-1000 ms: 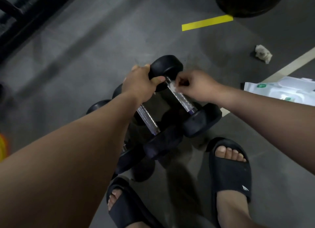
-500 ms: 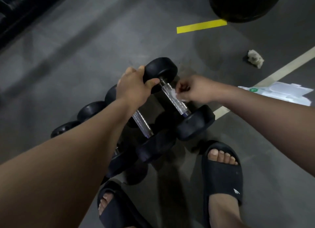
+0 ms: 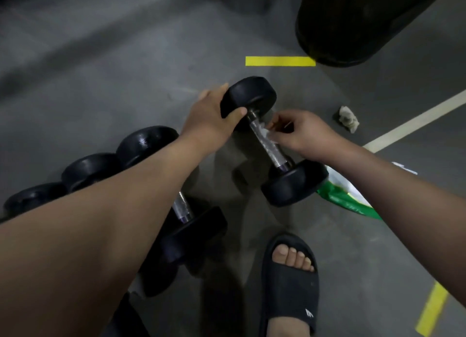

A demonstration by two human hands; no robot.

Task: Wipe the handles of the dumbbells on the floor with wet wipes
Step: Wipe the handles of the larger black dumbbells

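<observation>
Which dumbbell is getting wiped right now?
The rightmost dumbbell, apart from the row: the left hand grips its far head and the right hand pinches a wipe on its handle.

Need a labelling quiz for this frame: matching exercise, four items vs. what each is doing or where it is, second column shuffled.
Things:
1 left hand
2 right hand
3 crumpled wipe
4 wipes pack

States:
A lies loose on the floor near the white line
B grips the far dumbbell head
C partly hidden by the right forearm
D pinches a wet wipe against the handle

Pairs: 1-B; 2-D; 3-A; 4-C
</observation>
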